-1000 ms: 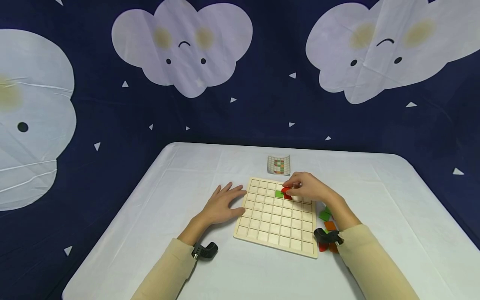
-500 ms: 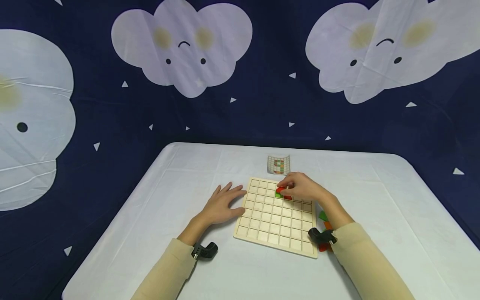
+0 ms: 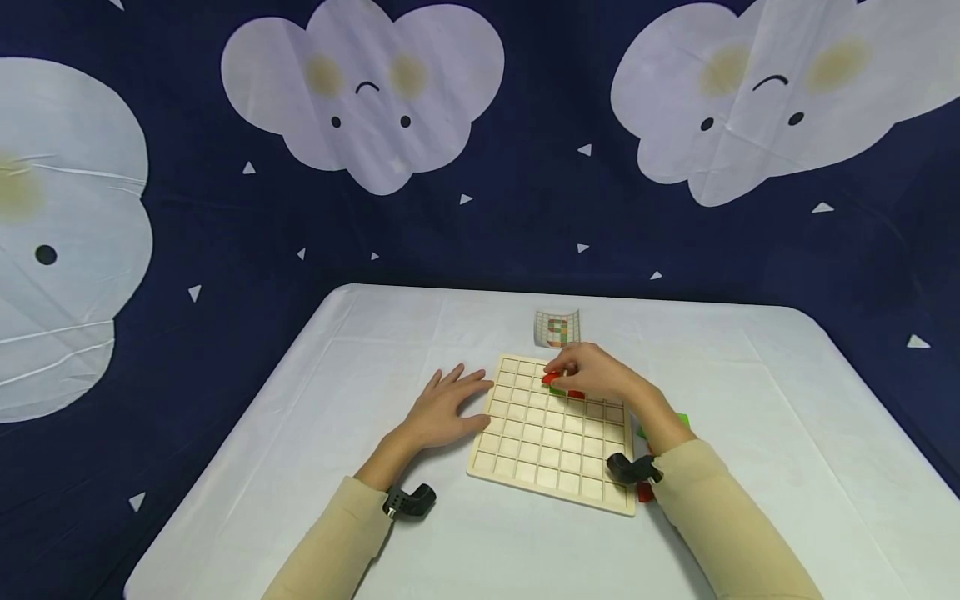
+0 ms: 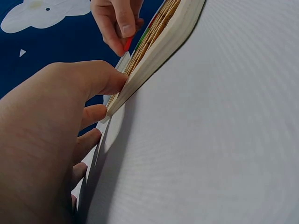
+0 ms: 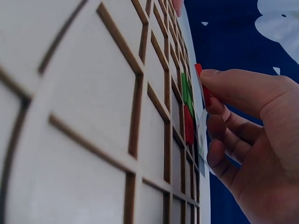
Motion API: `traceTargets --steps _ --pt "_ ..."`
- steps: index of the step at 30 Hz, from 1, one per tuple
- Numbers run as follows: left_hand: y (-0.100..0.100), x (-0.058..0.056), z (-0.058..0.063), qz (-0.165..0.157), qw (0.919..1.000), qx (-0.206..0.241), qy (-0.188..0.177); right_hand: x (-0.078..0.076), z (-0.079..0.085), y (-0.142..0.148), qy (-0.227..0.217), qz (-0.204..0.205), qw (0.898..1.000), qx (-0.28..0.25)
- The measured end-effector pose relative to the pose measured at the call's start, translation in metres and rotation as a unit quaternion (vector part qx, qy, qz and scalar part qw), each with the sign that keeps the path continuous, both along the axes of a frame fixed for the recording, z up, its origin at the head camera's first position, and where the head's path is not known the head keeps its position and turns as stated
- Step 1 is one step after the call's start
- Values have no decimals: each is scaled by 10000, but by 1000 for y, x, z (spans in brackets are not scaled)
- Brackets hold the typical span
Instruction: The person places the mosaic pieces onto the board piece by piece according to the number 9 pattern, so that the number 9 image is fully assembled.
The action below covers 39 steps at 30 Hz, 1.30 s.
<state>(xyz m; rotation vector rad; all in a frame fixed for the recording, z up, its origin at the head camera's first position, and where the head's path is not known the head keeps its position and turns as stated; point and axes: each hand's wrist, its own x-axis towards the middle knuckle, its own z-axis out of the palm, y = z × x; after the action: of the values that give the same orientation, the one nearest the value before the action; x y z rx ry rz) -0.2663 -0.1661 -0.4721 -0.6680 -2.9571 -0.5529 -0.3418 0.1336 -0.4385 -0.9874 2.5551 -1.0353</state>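
Note:
A pale wooden grid board (image 3: 550, 442) lies on the white table. My right hand (image 3: 596, 373) pinches a red tile (image 5: 203, 86) between thumb and fingers, just above the board's far rows. Two tiles sit in the grid under it: a green tile (image 5: 187, 91) and beside it another red tile (image 5: 188, 125). At the board's left edge is my left hand (image 3: 442, 417), fingers spread, with its thumb and a fingertip against the side. The left wrist view shows this thumb (image 4: 110, 79) touching the edge.
A small card (image 3: 557, 328) printed with a coloured grid pattern lies beyond the board. Loose tiles lie right of the board, partly hidden by my right forearm, among them a green tile (image 3: 683, 419) and a red tile (image 3: 645, 492). A dark cloth (image 3: 465, 242) with clouds hangs behind.
My right hand has moved left over the board with the red tile, from above the placed red tile to past the green tile. My left hand has stayed still.

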Motion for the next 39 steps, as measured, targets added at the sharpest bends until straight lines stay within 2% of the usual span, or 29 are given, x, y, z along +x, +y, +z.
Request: traceTargets --steps 10,27,39 --pt "0 2 1 4 10000 -9 -28 -1 -2 -8 115 74 9998 139" --pt "0 0 1 -25 10000 1 -13 -3 -3 -18 516 490 9972 228" --pt "0 -1 0 -11 10000 22 -25 -3 -4 -19 448 401 9979 257"
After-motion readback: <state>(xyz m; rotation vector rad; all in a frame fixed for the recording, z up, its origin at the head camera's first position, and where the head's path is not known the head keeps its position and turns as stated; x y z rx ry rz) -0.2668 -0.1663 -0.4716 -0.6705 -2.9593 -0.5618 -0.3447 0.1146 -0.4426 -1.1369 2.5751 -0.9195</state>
